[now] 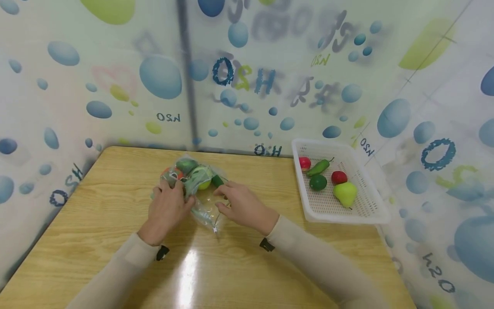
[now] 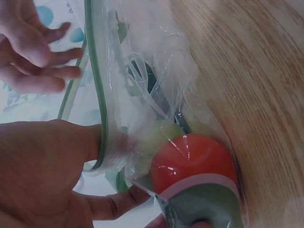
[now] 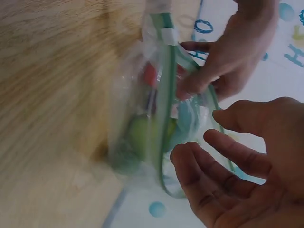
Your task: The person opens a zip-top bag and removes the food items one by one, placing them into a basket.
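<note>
A clear plastic zip bag (image 1: 206, 208) with a green zip strip (image 3: 166, 99) and a white slider (image 3: 169, 36) lies on the table, its mouth spread apart. Inside are a red-orange tomato (image 2: 194, 159), a yellow-green round piece (image 3: 142, 135) and dark green produce (image 1: 187, 165). My left hand (image 1: 167, 208) grips the bag near its mouth, the thumb at the zip strip and the other fingers against the outside by the tomato. Beside the mouth, my right hand (image 1: 247, 206) has loosely bent fingers with nothing visible between them.
On the right of the wooden table (image 1: 247, 274) stands a white plastic basket (image 1: 370, 206). It holds a green pear (image 1: 345, 194), a green pepper (image 1: 318, 168), a dark green piece (image 1: 318, 182) and two red pieces. Patterned curtains (image 1: 247, 98) hang behind and at the sides.
</note>
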A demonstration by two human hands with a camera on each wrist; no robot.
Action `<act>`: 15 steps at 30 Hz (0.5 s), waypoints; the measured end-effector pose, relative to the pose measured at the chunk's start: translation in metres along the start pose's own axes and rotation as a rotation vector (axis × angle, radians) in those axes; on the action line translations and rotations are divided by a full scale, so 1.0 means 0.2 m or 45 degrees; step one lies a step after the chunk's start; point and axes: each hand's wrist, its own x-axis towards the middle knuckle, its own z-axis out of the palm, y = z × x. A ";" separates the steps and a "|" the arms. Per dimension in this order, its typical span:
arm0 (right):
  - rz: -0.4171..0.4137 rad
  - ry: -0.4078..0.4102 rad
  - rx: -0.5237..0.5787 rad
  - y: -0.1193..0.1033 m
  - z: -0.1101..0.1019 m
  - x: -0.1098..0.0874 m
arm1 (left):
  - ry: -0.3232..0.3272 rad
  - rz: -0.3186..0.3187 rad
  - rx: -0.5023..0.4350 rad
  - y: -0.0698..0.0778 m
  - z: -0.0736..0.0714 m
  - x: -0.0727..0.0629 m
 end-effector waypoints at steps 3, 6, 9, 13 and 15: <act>0.017 -0.028 -0.006 0.01 0.06 0.05 | 0.002 -0.002 0.000 0.01 0.00 0.00; 0.054 -0.062 -0.028 0.03 0.13 0.11 | -0.009 -0.003 0.005 0.01 -0.01 0.00; 0.069 -0.084 -0.057 0.03 0.18 0.16 | -0.013 0.000 0.016 0.00 -0.01 0.01; 0.069 -0.098 -0.078 0.03 0.23 0.20 | 0.004 0.019 0.026 -0.01 0.00 0.01; 0.067 -0.107 -0.059 0.03 0.26 0.22 | 0.019 0.030 0.014 -0.01 0.00 0.01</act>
